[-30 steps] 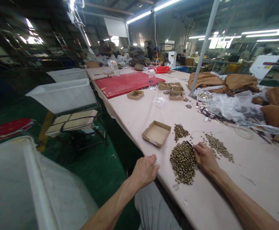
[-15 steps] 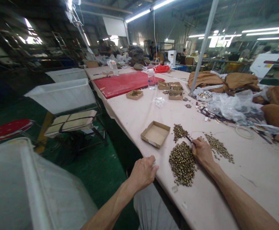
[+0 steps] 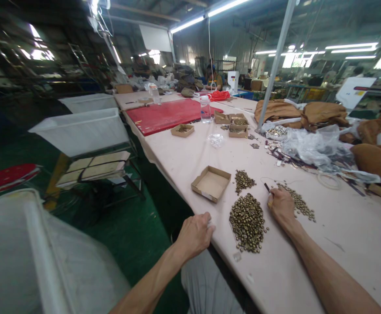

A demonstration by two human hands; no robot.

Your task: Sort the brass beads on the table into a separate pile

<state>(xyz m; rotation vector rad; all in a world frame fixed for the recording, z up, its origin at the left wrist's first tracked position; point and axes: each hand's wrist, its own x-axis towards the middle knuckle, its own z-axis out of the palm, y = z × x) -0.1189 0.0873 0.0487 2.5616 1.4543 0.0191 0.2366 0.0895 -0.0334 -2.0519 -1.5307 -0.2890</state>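
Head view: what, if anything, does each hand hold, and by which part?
The right hand holds a dark stick behind its exposed end; the rest is hidden. Whether the curled left hand holds anything cannot be told.

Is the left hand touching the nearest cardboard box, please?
Apart. The head view shows a strip of pale tabletop between the left hand and the near edge of the box.
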